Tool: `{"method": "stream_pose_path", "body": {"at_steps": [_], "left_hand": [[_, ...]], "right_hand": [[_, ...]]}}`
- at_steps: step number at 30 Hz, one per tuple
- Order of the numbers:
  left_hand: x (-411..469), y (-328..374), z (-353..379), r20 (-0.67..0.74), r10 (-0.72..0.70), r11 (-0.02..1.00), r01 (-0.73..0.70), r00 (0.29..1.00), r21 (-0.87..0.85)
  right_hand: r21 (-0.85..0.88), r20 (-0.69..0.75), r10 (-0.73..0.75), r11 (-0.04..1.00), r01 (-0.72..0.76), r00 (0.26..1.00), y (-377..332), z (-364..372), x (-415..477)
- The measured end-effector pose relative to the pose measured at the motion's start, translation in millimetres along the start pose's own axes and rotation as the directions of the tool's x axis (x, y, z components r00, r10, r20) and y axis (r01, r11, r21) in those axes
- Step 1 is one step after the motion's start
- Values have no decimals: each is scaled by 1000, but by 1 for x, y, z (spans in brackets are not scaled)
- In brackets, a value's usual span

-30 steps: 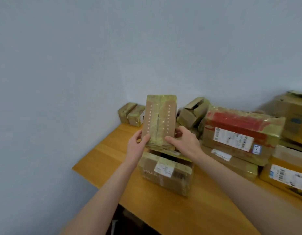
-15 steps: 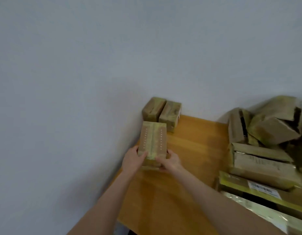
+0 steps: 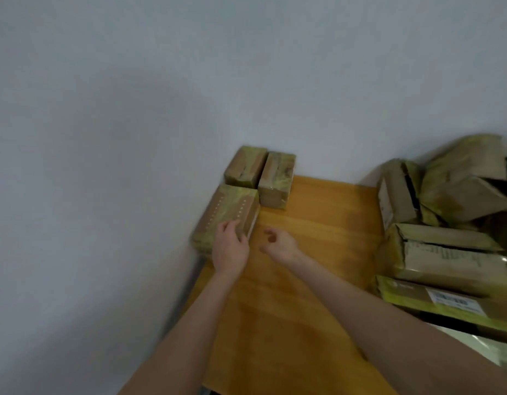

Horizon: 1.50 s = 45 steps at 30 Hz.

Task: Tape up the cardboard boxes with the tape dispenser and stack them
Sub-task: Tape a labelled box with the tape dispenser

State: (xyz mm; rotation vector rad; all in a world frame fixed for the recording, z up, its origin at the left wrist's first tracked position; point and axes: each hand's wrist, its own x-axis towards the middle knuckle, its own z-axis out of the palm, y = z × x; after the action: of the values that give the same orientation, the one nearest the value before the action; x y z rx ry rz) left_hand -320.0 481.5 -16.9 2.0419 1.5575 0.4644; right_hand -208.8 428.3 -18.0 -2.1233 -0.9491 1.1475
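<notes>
Three small taped cardboard boxes at the wall corner of the orange wooden tabletop (image 3: pixel 303 252).

Far left, tape-wrapped brown box with rows of white dots (image 3: pixel 226 218) lies flat against grey wall (image 3: pixel 104 166); left hand (image 3: pixel 231 248) rests flat on its near end, fingers loosely spread. Two plain taped boxes (image 3: pixel 261 173) touch just behind. Right hand (image 3: pixel 278 242) hovers beside, empty, fingers half-curled. Crumpled box pile (image 3: pixel 446 223) far right.

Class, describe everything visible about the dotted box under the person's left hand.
The dotted box is brown cardboard with yellowish tape down its top and two rows of small pale dots. It lies flat at the table's left edge by the wall, just in front of two smaller taped boxes. The left hand rests on its near end.
</notes>
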Motion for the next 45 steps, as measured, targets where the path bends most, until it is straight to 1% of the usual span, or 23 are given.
{"method": "stream_pose_path", "body": {"at_steps": [2,4,6,9,11,13,16,20,22,23,24,26,27,28,29,31,33,36,40,43,45], "left_hand": [[-9,20,17,61,40,999,-38,997,-33],[-22,46,36,121,100,994,-93,988,-58],[-40,72,57,185,157,984,-137,970,-115],[-72,104,85,265,212,964,-157,941,-216],[-92,117,99,305,219,957,-143,927,-253],[-109,125,107,346,191,961,-104,919,-255],[-134,131,113,374,123,966,-25,919,-258],[-172,134,118,350,28,965,65,936,-253],[-198,137,121,351,-33,955,133,936,-265],[-213,141,123,353,-62,949,165,934,-270],[-229,146,125,351,-88,942,192,932,-274],[-263,157,130,327,-121,937,216,937,-274],[-279,164,132,305,-126,940,212,944,-268],[-294,170,134,285,-125,944,202,950,-260],[-308,176,137,271,-122,948,193,955,-251],[-331,188,146,259,-116,953,181,959,-245],[-348,200,158,270,-99,957,166,958,-240],[-366,220,179,327,14,967,70,945,-244],[-380,250,215,332,148,970,-72,931,-232],[-398,275,244,355,200,961,-112,913,-254],[-411,289,259,360,214,965,-139,908,-221]], "right_hand": [[-49,-95,5,999,-9,995,13,-27,-11],[-65,-195,-30,998,17,980,27,-55,-26],[-105,-286,-77,993,49,955,41,-82,-46],[-127,-407,-146,987,102,901,65,-119,-78],[-163,-470,-189,979,125,862,87,-144,-103],[-194,-530,-221,971,137,819,111,-169,-130],[-149,-596,-215,976,156,773,151,-205,-169],[-99,-612,-208,977,187,763,213,-227,-211],[-37,-595,-143,988,150,791,249,-230,-227],[46,-558,-66,993,110,827,267,-230,-235],[153,-485,31,987,50,874,282,-230,-244],[360,-275,182,930,-74,944,308,-229,-262],[424,-196,210,899,-110,958,318,-230,-269],[444,-161,213,888,-122,964,326,-233,-277],[436,-163,206,892,-117,965,332,-237,-284],[393,-236,199,915,-94,951,345,-249,-295],[385,-307,218,919,-89,926,359,-263,-305],[314,-418,245,943,-114,875,385,-286,-324],[249,-525,315,945,-211,790,427,-315,-355],[206,-585,357,934,-293,728,457,-335,-379],[164,-604,354,932,-324,714,476,-345,-390]]}}
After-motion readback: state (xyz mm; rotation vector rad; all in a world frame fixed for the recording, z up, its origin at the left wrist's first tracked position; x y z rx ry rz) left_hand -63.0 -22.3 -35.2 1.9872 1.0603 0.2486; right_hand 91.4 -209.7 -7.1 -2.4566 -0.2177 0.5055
